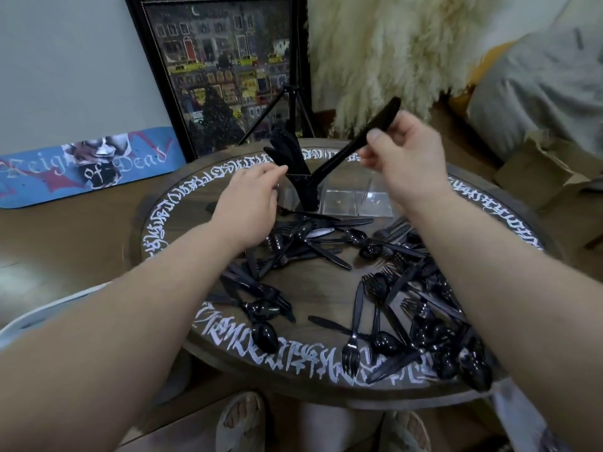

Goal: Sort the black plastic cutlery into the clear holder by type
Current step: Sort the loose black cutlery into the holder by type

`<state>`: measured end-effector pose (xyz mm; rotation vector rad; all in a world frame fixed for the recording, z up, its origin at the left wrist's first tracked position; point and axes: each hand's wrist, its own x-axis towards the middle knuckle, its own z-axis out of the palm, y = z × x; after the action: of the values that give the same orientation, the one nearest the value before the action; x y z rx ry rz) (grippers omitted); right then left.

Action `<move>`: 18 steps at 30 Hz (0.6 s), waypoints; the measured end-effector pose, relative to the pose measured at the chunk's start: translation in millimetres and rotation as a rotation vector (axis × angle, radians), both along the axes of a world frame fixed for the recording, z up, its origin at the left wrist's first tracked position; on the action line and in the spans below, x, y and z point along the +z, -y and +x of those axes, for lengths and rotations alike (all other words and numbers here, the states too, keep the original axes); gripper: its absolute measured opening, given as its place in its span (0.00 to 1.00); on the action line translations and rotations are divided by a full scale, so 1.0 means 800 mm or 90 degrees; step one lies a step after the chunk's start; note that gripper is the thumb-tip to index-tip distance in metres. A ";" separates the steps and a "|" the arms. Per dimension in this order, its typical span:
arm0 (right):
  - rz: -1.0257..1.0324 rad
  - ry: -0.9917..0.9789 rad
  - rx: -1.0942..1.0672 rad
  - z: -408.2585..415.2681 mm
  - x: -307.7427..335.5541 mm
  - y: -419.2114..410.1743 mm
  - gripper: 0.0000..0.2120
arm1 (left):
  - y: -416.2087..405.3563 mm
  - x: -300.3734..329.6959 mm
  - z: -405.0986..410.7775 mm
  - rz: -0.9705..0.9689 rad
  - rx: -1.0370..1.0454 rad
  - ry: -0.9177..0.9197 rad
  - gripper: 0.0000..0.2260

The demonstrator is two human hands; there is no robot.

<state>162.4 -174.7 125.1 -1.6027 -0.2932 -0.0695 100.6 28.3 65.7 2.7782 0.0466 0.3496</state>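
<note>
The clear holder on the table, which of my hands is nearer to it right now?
Left. The left hand reaches to the clear holder at its left end, beside the knives standing in it; actual contact is unclear. The right hand is raised above it, holding a black knife.

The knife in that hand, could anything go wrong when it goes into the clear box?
The right hand pinches the black plastic knife tilted, its lower end at the clear holder; it might catch the bunched knives already standing there and tip them. The holder looks light, so a push could slide it. Either forearm could sweep the loose cutlery pile off the round table.
</note>
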 end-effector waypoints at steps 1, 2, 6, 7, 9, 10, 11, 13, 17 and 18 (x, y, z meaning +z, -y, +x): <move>-0.048 0.051 -0.012 0.011 0.008 -0.003 0.10 | -0.004 -0.003 0.008 0.035 -0.011 -0.011 0.21; -0.091 0.090 -0.018 0.023 0.012 -0.008 0.09 | -0.006 -0.006 0.016 0.063 -0.020 -0.024 0.21; -0.250 0.186 0.019 0.058 0.010 -0.032 0.04 | -0.009 -0.013 0.034 0.132 -0.055 -0.083 0.23; -0.307 0.201 0.040 0.063 0.007 -0.037 0.03 | -0.009 -0.014 0.036 0.136 -0.058 -0.091 0.23; -0.412 0.230 0.082 0.072 0.000 -0.047 0.05 | -0.009 -0.014 0.039 0.130 -0.062 -0.085 0.22; -0.447 0.240 0.103 0.074 -0.002 -0.052 0.05 | -0.009 -0.014 0.040 0.121 -0.062 -0.078 0.22; -0.472 0.247 0.123 0.076 -0.004 -0.058 0.06 | -0.009 -0.013 0.041 0.112 -0.062 -0.074 0.21; -0.522 0.255 0.155 0.081 -0.009 -0.069 0.06 | -0.009 -0.014 0.043 0.090 -0.063 -0.074 0.21; -0.624 0.240 0.202 0.089 -0.022 -0.089 0.07 | -0.011 -0.019 0.047 0.039 -0.078 -0.064 0.20; -0.643 0.232 0.206 0.090 -0.026 -0.092 0.07 | -0.012 -0.021 0.048 0.032 -0.085 -0.059 0.20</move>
<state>234.2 -100.9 104.7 -2.5139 -0.9797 0.0504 138.6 37.6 48.9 2.8271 -0.1262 0.1911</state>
